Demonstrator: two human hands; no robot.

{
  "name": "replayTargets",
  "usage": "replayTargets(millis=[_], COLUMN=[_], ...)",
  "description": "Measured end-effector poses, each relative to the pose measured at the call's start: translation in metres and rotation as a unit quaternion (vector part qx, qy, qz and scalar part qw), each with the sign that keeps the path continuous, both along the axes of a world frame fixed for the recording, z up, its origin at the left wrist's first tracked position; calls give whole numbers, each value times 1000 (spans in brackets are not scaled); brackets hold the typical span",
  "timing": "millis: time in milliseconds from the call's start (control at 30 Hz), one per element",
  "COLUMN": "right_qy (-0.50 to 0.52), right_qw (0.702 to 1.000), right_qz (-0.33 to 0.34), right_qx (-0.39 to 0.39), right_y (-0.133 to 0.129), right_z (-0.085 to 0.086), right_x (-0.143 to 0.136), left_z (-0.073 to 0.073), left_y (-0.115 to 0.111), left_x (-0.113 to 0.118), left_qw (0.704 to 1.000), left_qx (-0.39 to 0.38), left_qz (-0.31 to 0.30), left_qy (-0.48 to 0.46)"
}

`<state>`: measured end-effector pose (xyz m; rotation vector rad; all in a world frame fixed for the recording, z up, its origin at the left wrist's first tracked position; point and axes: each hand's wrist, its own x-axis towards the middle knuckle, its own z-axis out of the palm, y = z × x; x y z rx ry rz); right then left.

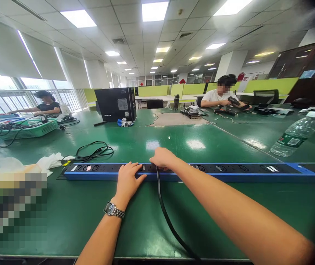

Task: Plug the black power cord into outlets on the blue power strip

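Note:
A long blue and black power strip [229, 168] lies crosswise on the green table, with several sockets along its top. My left hand [129, 180] rests flat on the strip left of centre, thumb and fingers apart, a metal-band watch [114, 209] on its wrist. Just right of it, my right hand [163, 158] is closed at the sockets around the end of a black power cord [161, 198]. That cord runs down from the hand over the near table edge. My fingers hide the plug, so how deep it sits in the socket cannot be seen.
A coiled black cable [95, 150] lies behind the strip's left end. Crumpled tissue [51, 162] is at left, a water bottle [296, 136] at right. Farther back are a black computer case [115, 105], a green basket [36, 129] and two people at work.

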<state>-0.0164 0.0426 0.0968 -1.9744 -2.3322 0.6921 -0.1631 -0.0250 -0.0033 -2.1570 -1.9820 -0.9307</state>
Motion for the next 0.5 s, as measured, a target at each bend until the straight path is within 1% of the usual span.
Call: replayTargets(millis=[100, 167, 233, 367, 400, 500], right_qy=[17, 13, 1, -32, -36, -13], right_qw=[999, 999, 999, 999, 999, 1000], right_qz=[24, 34, 34, 22, 20, 9], right_qx=[-35, -36, -25, 23, 21, -27], right_y=[3, 0, -4, -6, -5, -1], right_z=[-3, -5, -6, -5, -5, -7], right_x=[2, -1, -7, -15, -15, -13], left_z=[0, 0, 0, -3, -3, -4], left_y=[0, 0, 0, 1, 1, 2], left_x=[0, 0, 0, 1, 1, 0], left_qw=[1000, 1000, 1000, 1000, 1000, 1000], left_qx=[-1, -2, -3, 0, 1, 4], left_qz=[-1, -2, -1, 1, 1, 2], left_qy=[0, 0, -2, 0, 0, 1])
